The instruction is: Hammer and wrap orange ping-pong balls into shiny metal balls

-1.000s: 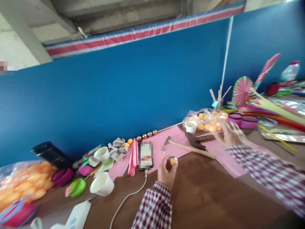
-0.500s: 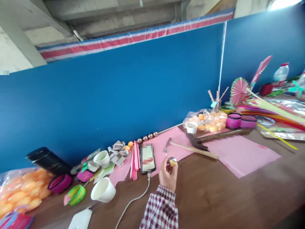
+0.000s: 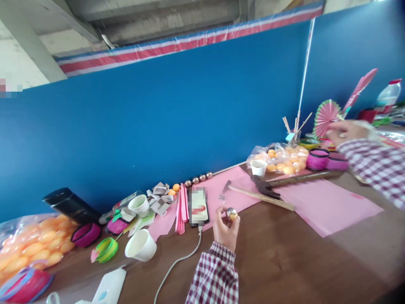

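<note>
My left hand [image 3: 225, 230] is raised over the brown table [image 3: 284, 261], its fingers closed on a small orange ball partly wrapped in silver foil [image 3: 231, 213]. It is just in front of a phone [image 3: 198, 206] that lies on pink paper [image 3: 319, 202]. My right hand [image 3: 344, 131] reaches out to the far right, above the pink tape rolls [image 3: 317, 159] and beside a folded pink paper fan [image 3: 325, 115]. It is smeared by motion, so its fingers are unclear.
A hammer [image 3: 262, 195] lies across the pink paper. A bag of orange balls [image 3: 281, 158] and a white cup [image 3: 258, 167] stand behind it. Several foil balls [image 3: 198, 179] line the blue wall. Left are cups [image 3: 141, 245], another bag of balls [image 3: 28, 245] and a black tin [image 3: 68, 204].
My right hand, out of view half a second ago, has come back in at the far right near the fan. My left hand still holds the foil-wrapped ball in about the same place.
</note>
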Demonstrator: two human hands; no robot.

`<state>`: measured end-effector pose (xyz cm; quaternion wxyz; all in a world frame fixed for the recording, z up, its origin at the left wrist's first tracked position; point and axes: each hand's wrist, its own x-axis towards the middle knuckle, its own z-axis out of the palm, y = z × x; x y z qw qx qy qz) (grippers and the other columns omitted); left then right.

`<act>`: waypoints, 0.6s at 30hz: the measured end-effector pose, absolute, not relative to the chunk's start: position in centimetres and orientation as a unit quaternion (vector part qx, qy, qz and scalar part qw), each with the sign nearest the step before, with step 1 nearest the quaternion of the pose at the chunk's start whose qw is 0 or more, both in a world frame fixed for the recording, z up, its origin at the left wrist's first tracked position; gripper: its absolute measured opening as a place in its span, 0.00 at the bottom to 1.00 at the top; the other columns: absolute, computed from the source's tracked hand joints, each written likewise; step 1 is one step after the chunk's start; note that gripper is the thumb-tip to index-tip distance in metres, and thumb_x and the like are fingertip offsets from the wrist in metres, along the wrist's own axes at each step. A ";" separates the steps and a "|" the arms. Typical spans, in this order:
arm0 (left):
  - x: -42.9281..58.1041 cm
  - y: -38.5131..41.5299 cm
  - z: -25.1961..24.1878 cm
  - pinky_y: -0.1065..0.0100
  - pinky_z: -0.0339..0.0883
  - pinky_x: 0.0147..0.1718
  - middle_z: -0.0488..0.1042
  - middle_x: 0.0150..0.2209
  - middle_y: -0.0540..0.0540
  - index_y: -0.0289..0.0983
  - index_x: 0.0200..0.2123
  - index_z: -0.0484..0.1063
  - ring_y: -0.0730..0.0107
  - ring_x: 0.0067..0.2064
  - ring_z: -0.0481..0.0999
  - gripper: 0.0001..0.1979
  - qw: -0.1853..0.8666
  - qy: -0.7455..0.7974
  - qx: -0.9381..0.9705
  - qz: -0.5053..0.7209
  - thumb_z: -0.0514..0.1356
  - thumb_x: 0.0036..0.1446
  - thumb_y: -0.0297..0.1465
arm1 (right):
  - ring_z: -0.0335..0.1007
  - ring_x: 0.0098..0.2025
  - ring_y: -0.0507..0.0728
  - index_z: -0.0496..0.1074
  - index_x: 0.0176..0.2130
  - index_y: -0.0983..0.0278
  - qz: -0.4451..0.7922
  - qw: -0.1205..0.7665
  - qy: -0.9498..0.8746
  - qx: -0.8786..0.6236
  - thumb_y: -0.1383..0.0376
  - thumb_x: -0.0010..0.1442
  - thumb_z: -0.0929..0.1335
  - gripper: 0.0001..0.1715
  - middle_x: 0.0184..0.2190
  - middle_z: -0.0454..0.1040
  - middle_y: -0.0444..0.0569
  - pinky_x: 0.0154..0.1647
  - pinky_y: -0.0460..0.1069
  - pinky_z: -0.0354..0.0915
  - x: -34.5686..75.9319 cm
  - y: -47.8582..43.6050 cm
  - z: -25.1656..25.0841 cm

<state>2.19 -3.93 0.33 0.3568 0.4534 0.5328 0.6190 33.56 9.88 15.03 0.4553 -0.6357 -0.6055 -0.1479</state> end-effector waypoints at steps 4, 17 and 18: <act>2.5 -3.6 0.1 0.73 0.67 0.26 0.70 0.30 0.47 0.36 0.35 0.62 0.76 0.27 0.71 0.16 0.333 0.541 0.428 0.643 0.63 0.41 0.30 | 0.67 0.37 0.55 0.72 0.40 0.69 -0.059 0.334 -0.765 -0.548 0.62 0.54 0.63 0.17 0.36 0.73 0.55 0.38 0.49 0.61 26.4 9.0 11.4; 2.5 -4.0 -0.2 0.69 0.63 0.23 0.69 0.24 0.48 0.37 0.31 0.64 0.70 0.24 0.68 0.09 0.328 0.524 0.525 0.585 0.60 0.43 0.29 | 0.66 0.38 0.55 0.73 0.36 0.62 0.085 0.186 -0.912 -0.356 0.64 0.54 0.63 0.11 0.36 0.72 0.49 0.38 0.47 0.60 10.6 7.5 1.5; 2.5 -3.9 -0.2 0.68 0.64 0.24 0.69 0.25 0.47 0.37 0.31 0.64 0.70 0.25 0.69 0.09 0.331 0.522 0.520 0.589 0.60 0.43 0.29 | 0.66 0.38 0.55 0.73 0.36 0.61 0.085 0.181 -0.914 -0.353 0.64 0.54 0.62 0.12 0.37 0.72 0.50 0.38 0.48 0.60 10.4 7.8 1.2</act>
